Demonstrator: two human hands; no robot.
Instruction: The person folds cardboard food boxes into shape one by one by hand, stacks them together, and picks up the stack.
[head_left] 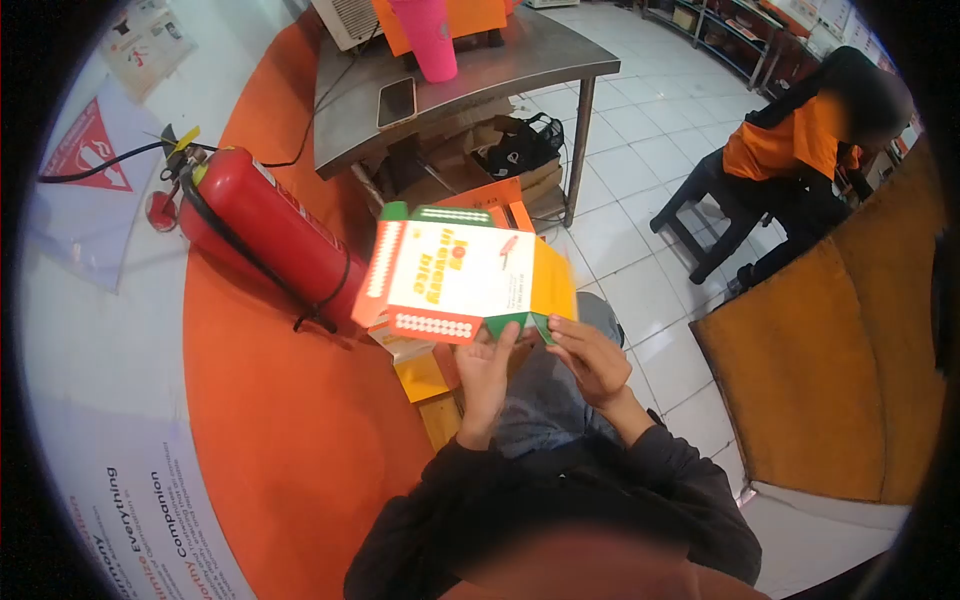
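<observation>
Both left hand (pixel 484 380) and right hand (pixel 595 366) pinch one carton (pixel 465 268), apparently part-folded, inside hidden.

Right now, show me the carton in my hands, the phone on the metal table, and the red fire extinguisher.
Carton (pixel 468 275): head view, on its white printed panel.
Phone (pixel 397 102): head view, on its screen.
Fire extinguisher (pixel 268 225): head view, on its red cylinder.

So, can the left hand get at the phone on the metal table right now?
Probably not as is: the left hand is occupied with the carton, and the phone lies farther forward on the metal table, past the carton in this view.
</observation>
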